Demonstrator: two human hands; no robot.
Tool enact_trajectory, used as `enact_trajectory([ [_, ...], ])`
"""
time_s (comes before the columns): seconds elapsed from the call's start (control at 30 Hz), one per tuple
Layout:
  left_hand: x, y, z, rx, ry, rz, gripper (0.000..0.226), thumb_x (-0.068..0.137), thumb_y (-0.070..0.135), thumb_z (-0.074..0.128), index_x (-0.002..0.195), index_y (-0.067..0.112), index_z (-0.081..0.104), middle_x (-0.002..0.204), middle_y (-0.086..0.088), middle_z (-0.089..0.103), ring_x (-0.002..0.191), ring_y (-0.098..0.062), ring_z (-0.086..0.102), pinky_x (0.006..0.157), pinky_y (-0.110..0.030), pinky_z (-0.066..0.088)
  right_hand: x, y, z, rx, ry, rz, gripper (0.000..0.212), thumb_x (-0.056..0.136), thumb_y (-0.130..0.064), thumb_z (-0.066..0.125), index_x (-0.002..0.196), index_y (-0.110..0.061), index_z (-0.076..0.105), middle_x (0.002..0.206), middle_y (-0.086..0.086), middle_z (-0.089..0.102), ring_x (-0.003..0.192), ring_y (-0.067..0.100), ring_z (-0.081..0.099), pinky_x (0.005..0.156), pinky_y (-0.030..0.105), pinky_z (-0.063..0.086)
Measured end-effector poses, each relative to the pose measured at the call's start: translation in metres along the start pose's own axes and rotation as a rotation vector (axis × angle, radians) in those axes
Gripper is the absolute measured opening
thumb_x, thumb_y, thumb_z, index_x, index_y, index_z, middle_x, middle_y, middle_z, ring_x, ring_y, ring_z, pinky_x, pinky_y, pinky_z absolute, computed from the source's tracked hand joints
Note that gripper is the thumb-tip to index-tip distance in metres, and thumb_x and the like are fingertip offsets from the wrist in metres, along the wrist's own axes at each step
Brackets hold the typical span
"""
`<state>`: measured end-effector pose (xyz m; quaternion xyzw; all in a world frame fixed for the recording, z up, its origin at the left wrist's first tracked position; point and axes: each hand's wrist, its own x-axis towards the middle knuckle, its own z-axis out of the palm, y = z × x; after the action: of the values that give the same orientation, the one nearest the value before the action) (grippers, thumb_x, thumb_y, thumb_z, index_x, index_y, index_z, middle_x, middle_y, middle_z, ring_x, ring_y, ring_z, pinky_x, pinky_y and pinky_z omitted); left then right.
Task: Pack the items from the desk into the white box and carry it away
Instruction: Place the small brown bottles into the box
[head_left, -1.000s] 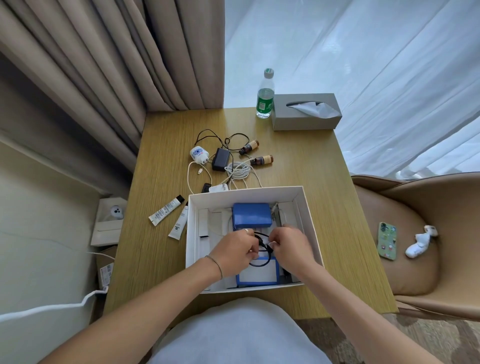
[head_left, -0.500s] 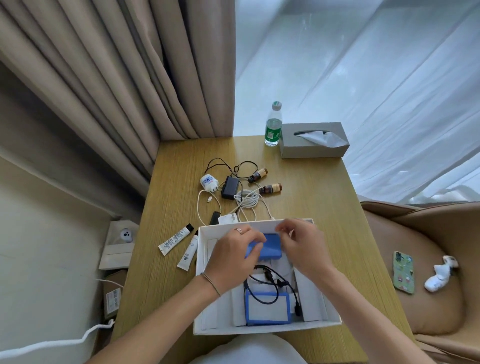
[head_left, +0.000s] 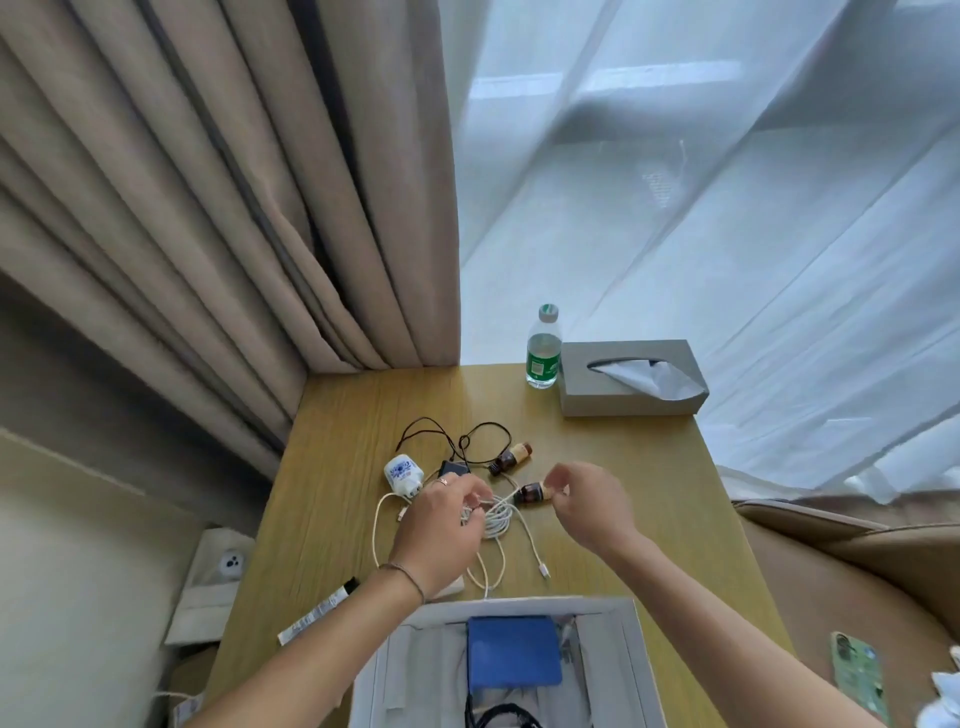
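now — left grip (head_left: 447, 519) on white cable (head_left: 498, 519) | right grip (head_left: 587, 504) on brown bottle (head_left: 530, 492)

I'm at a light wood desk (head_left: 649, 467) pushed into a corner. Heavy beige curtains (head_left: 234, 182) hang in folds at the back left, sheer white curtains (head_left: 727, 208) at the back right, with daylight coming through them and window bars faintly visible. Plain pale wall (head_left: 62, 571) on my left. Tan leather chair (head_left: 857, 561) just beside the desk on my right. Light is soft, even, daytime.
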<state>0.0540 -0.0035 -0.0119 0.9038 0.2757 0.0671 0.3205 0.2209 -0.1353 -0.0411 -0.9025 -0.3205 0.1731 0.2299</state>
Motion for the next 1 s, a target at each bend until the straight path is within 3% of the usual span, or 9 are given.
enact_trajectory([
  [0.17,0.026,-0.011,0.019,0.03,-0.043,-0.086,0.018,0.093,0.02,0.057,0.103,0.033,0.065,0.098,0.012,0.063,0.094,-0.004,0.059,0.079,-0.028,0.055,0.04,0.015,0.034,-0.08,-0.067,-0.049,0.036,0.087,-0.007,0.059,0.115,-0.025,0.069,0.114,-0.005,0.071,0.101,0.016,0.065,0.078,0.028,0.052],
  [0.27,0.038,-0.015,0.03,0.047,-0.071,-0.116,0.019,0.093,0.019,0.056,0.104,0.031,0.066,0.1,0.011,0.063,0.096,-0.006,0.059,0.082,-0.029,0.054,0.052,0.022,0.051,-0.111,-0.122,-0.09,0.034,0.086,-0.008,0.065,0.116,-0.025,0.068,0.109,-0.005,0.068,0.092,0.014,0.061,0.07,0.022,0.045],
  [0.4,0.052,-0.016,0.039,0.065,-0.1,-0.146,0.02,0.093,0.018,0.055,0.106,0.03,0.065,0.1,0.011,0.063,0.095,-0.007,0.059,0.083,-0.029,0.054,0.058,0.031,0.061,-0.187,-0.107,-0.131,0.023,0.086,-0.014,0.068,0.107,-0.024,0.069,0.096,-0.005,0.065,0.08,0.015,0.056,0.062,0.023,0.04],
  [0.63,0.082,-0.01,0.049,0.109,-0.109,-0.186,0.022,0.093,0.014,0.053,0.107,0.024,0.067,0.1,0.006,0.063,0.09,-0.011,0.059,0.079,-0.031,0.054,0.054,0.046,0.05,-0.299,-0.158,-0.136,0.025,0.087,-0.011,0.062,0.109,-0.02,0.067,0.098,0.0,0.057,0.079,0.021,0.056,0.062,0.03,0.042],
  [0.73,0.099,-0.009,0.055,0.144,-0.107,-0.189,0.022,0.094,0.013,0.053,0.108,0.024,0.066,0.1,0.004,0.063,0.088,-0.013,0.06,0.077,-0.033,0.054,0.049,0.052,0.042,-0.088,-0.13,-0.047,0.027,0.087,-0.009,0.063,0.111,-0.021,0.068,0.096,-0.003,0.055,0.077,0.018,0.056,0.063,0.03,0.046],
  [0.83,0.115,-0.009,0.063,0.201,-0.109,-0.181,0.023,0.093,0.011,0.053,0.109,0.023,0.063,0.103,0.002,0.063,0.094,-0.017,0.06,0.081,-0.039,0.055,0.045,0.05,0.031,0.263,-0.133,0.064,0.03,0.089,-0.013,0.07,0.117,-0.022,0.067,0.102,-0.005,0.059,0.094,0.016,0.06,0.074,0.026,0.044],
  [1.0,0.136,-0.01,0.081,0.295,-0.08,-0.121,0.024,0.09,0.014,0.06,0.111,0.024,0.057,0.107,0.001,0.062,0.098,-0.02,0.058,0.079,-0.038,0.053,0.038,0.038,0.013,0.697,-0.187,0.178,0.026,0.09,-0.016,0.072,0.114,-0.022,0.065,0.097,-0.006,0.068,0.084,0.008,0.07,0.064,0.017,0.051],
])
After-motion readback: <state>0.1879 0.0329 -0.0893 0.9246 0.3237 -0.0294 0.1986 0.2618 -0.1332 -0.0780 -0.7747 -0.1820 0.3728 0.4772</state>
